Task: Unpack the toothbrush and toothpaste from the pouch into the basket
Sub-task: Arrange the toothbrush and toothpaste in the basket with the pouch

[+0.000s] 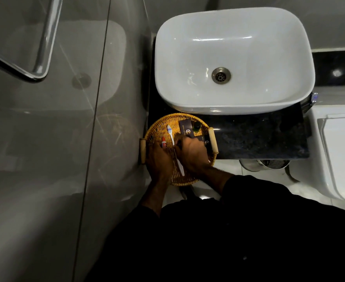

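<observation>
A round wicker basket (157,127) with two wooden handles sits on the black counter. Inside it a white toothbrush (170,135) lies lengthwise, bristles pointing away from me. To its left lies a small red toothpaste tube (163,141). My right hand (192,154) is palm down over the basket, its fingertips pinching the toothbrush handle at mid-length. My left hand (159,162) rests palm down on the basket's left side, fingertips touching the tube's near end; its grip is hidden. A dark pouch (184,128) lies at the basket's far side, and another (206,141) is partly under my right hand.
A small green bottle (196,125) stands in the basket beside the far pouch. A white sink (234,106) sits behind the basket on the black counter (259,137). A glass partition (66,139) runs along the left. A toilet (340,151) stands at the right.
</observation>
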### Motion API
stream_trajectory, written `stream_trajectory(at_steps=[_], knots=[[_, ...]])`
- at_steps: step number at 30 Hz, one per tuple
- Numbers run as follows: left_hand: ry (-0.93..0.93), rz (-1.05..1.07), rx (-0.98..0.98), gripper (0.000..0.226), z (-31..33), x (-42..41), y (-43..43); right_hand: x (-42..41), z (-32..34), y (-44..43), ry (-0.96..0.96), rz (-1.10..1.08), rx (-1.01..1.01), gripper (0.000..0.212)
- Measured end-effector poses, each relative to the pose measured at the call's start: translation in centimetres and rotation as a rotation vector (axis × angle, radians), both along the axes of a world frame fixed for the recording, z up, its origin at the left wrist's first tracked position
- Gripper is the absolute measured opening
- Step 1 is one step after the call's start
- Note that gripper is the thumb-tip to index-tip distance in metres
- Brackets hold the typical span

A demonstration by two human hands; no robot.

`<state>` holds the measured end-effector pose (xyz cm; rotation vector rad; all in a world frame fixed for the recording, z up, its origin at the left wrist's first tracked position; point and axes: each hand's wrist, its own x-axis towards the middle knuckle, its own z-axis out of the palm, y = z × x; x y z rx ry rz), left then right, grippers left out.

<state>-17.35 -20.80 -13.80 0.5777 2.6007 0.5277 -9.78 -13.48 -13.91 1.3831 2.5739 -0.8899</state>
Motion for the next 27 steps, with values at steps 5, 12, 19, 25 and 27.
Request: stream_trajectory(at_steps=[5, 12, 19, 25, 27], knots=[[-0.043, 0.011, 0.010, 0.037, 0.2, -0.2, 0.1, 0.1, 0.1, 0.1, 0.032, -0.028, -0.013, 0.028], [0.009, 0.005, 0.031, 0.038, 0.7, 0.1, 0.0, 0.7, 0.3, 0.0, 0.090, -0.100, -0.004, 0.034], [0.006, 0.110, 0.017, 0.026, 1.0, 0.4, 0.2, 1.3, 1.0, 0.1, 0.147, -0.092, -0.061, 0.036], [0.072, 0.041, 0.017, 0.034, 1.7, 0.6, 0.1, 2.5, 2.9, 0.4, 0.303, -0.008, -0.033, 0.026], [0.090, -0.001, 0.080, 0.034, 2.1, 0.9, 0.0, 3.2, 3.7, 1.0, 0.362, 0.022, -0.036, 0.022]])
